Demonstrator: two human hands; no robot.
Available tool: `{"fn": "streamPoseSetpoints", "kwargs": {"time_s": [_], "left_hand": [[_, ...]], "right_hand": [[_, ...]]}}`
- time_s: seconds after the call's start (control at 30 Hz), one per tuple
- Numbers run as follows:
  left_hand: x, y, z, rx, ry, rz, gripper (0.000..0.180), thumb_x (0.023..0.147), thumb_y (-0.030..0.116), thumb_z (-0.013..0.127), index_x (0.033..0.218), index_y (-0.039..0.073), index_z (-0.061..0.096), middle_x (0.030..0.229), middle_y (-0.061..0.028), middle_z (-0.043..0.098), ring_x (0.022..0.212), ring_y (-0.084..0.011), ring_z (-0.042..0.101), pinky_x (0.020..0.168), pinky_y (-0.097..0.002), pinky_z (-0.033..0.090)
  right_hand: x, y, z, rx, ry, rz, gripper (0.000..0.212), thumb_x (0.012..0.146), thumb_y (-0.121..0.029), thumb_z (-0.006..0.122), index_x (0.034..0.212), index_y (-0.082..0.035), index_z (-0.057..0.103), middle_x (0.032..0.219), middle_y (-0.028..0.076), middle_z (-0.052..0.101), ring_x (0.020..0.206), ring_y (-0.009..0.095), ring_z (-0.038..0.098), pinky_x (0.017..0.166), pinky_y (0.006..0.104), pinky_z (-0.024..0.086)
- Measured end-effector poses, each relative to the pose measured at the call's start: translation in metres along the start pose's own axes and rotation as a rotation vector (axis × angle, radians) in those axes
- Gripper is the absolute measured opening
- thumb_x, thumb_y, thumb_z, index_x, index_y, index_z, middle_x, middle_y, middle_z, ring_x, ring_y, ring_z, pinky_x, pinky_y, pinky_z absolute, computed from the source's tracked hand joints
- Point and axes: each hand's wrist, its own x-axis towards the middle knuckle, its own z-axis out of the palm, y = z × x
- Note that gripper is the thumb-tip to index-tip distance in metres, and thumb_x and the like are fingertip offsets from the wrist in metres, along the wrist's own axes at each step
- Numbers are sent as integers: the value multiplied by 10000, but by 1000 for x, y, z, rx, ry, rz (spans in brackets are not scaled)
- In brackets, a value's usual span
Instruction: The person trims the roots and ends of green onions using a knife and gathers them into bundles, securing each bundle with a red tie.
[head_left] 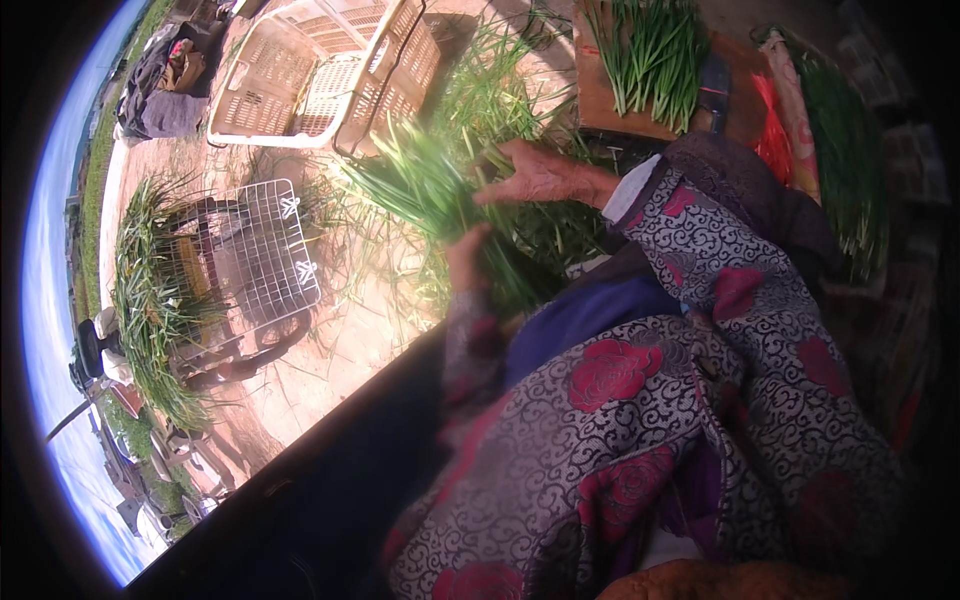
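A loose bunch of long green chives (425, 185) with pale ends pointing away lies across the middle, somewhat blurred. My left hand (466, 262) is closed around its near side, the fingers partly hidden by the leaves. At the right edge of the bunch my right hand (545, 172) reaches in with thumb and fingers spread apart; whether the fingertips touch the leaves I cannot tell. More dark green leaves (530, 265) hang below the hands, close to my lap.
A cream plastic crate (270, 90) stands far left. Below it is a wire rack (258, 245) beside heaped leaves (155, 290). Neat chives (645, 60) lie on a brown board (740, 75) near a red plastic bag (770, 130). Loose leaves (490, 75) litter the ground.
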Motion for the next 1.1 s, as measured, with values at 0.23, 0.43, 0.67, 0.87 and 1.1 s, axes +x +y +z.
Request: {"fn": "streamPoseSetpoints", "kwargs": {"time_s": [0.23, 0.43, 0.67, 0.87, 1.1], "left_hand": [[-3, 4, -6, 4, -72, 104, 425, 764, 37, 681, 1167, -53, 581, 968, -145, 681, 810, -278, 692, 729, -383, 607], [-15, 10, -7, 9, -175, 57, 432, 734, 29, 696, 1144, -32, 572, 933, -121, 666, 841, -268, 677, 763, -396, 602], [-37, 17, 6, -65, -329, -23, 583, 714, 126, 730, 1237, 1, 505, 1008, -118, 623, 903, -264, 617, 778, -382, 523], [-48, 23, 5, 28, -256, -79, 549, 674, 226, 732, 1152, 9, 572, 978, -123, 630, 910, -266, 599, 797, -369, 494], [-39, 20, 8, -118, -407, -154, 335, 702, 115, 687, 1000, -23, 620, 877, -99, 638, 988, -320, 624, 972, -475, 490]], "right_hand": [[-5, 22, -29, -175, 208, 137, 354, 947, -341, 609, 894, 9, 596, 673, 118, 573, 653, 199, 510, 632, 424, 431], [8, 107, -113, 397, 449, -96, 460, 1038, -423, 490, 1253, -31, 602, 1040, 38, 626, 853, 142, 588, 770, 330, 528], [32, 35, -66, 221, 116, 376, 678, 803, -482, 769, 1101, 91, 563, 781, 160, 663, 590, 145, 576, 501, 302, 428], [53, 15, -29, 434, 29, 284, 417, 872, -396, 723, 859, 19, 688, 655, 58, 617, 514, 120, 513, 484, 285, 402], [35, 45, -78, 218, 136, 216, 436, 904, -426, 642, 850, -8, 753, 668, 51, 638, 532, 105, 506, 544, 291, 421]]}}
